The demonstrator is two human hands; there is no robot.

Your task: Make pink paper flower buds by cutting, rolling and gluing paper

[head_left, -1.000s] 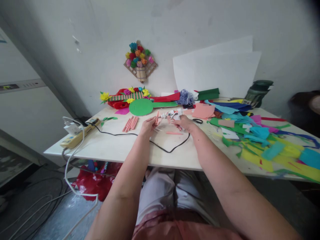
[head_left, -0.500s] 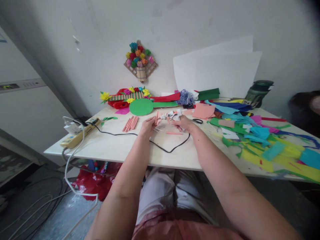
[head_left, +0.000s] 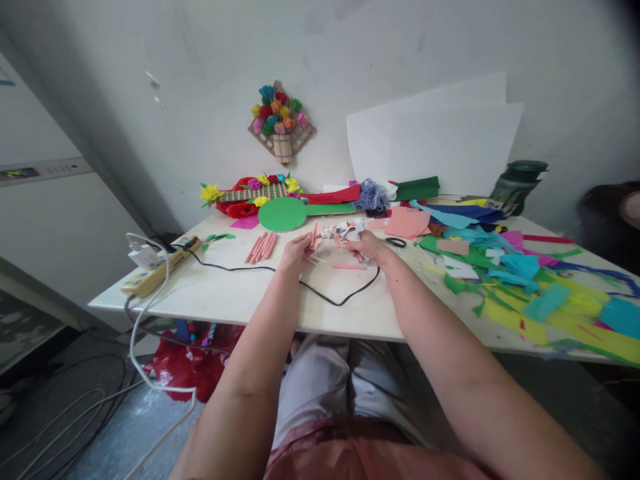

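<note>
My left hand pinches a small pink rolled paper stick, held upright above the white table. My right hand grips a white glue gun whose nozzle points left at the stick. The gun's black cord loops across the table toward a power strip. One loose pink stick lies just under my hands. Several more pink sticks lie to the left.
Coloured paper scraps cover the table's right half. A green paper disc, paper flowers, black scissors and white sheets stand at the back. A dark jar sits far right. Red bag and cables lie on the floor.
</note>
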